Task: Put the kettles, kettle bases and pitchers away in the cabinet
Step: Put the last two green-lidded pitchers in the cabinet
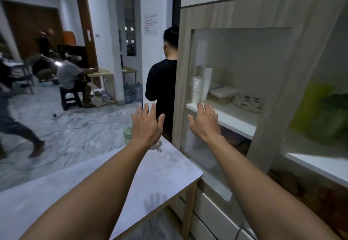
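Observation:
Both my arms stretch forward over a grey table point(165, 172). My left hand point(146, 124) is open with fingers spread, above the table's far end, and it holds nothing. My right hand point(205, 123) is open too, held in front of the glass door point(235, 89) of a wood-framed cabinet point(273, 108). A pale green pitcher point(127, 133) with a clear body stands at the table's far end, mostly hidden behind my left hand and wrist. Inside the cabinet a white shelf point(235, 121) carries stacked paper cups point(197, 89) and a dotted plate point(248, 103).
A person in black point(162, 81) stands just left of the cabinet, back turned. Further left, people sit and move around small tables point(99, 74); cables trail over the marble floor point(81, 124). White drawers point(212, 211) sit under the cabinet. A green bag point(320, 111) shows behind the right pane.

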The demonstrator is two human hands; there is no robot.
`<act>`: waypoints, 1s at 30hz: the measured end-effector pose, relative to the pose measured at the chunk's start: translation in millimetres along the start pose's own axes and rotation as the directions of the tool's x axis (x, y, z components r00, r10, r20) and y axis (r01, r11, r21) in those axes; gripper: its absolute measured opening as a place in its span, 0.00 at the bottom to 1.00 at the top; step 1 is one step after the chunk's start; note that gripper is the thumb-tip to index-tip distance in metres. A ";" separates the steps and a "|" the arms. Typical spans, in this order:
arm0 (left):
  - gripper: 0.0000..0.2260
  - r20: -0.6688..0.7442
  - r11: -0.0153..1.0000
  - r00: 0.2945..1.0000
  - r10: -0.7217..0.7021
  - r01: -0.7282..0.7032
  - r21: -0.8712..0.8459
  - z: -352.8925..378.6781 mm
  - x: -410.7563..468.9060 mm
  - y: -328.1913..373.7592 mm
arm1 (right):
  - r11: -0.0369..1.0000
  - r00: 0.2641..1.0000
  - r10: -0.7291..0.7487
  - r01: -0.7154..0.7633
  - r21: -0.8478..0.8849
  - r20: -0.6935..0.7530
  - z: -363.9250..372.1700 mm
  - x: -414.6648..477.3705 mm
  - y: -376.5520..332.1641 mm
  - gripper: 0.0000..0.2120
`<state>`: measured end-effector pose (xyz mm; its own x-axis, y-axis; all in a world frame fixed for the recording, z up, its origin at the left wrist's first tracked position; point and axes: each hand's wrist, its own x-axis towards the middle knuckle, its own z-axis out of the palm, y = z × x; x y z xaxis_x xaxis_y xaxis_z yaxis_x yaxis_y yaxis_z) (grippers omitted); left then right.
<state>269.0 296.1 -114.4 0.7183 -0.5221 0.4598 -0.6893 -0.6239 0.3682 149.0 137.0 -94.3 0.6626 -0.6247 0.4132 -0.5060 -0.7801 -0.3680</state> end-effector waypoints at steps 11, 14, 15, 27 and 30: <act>0.29 0.076 0.968 0.965 -0.251 0.249 0.032 80.7 41.8 -115.1 | 0.989 0.978 -0.118 0.100 0.110 0.174 163.5 81.5 -34.6 0.28; 0.28 0.081 0.952 0.949 -0.306 0.306 0.012 112.5 51.7 -137.4 | 0.986 0.964 -0.125 0.094 0.135 0.235 205.0 98.3 -30.1 0.27; 0.28 0.095 0.944 0.939 -0.329 0.331 0.003 125.2 55.4 -142.9 | 0.986 0.960 -0.120 0.086 0.141 0.253 220.4 105.5 -26.9 0.27; 0.30 0.235 0.572 0.663 -0.711 0.739 -0.355 264.8 82.3 -177.4 | 0.936 0.872 0.035 -0.199 0.289 0.489 360.7 158.6 17.1 0.28; 0.30 0.244 0.485 0.602 -0.761 0.776 -0.403 286.2 88.0 -184.4 | 0.909 0.848 0.080 -0.278 0.310 0.524 385.6 164.7 20.5 0.29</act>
<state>486.4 198.7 -373.1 0.9795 0.0188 -0.2004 0.1852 -0.4738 0.8609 460.7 31.6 -354.9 0.8108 -0.5737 -0.1159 -0.4726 -0.5249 -0.7079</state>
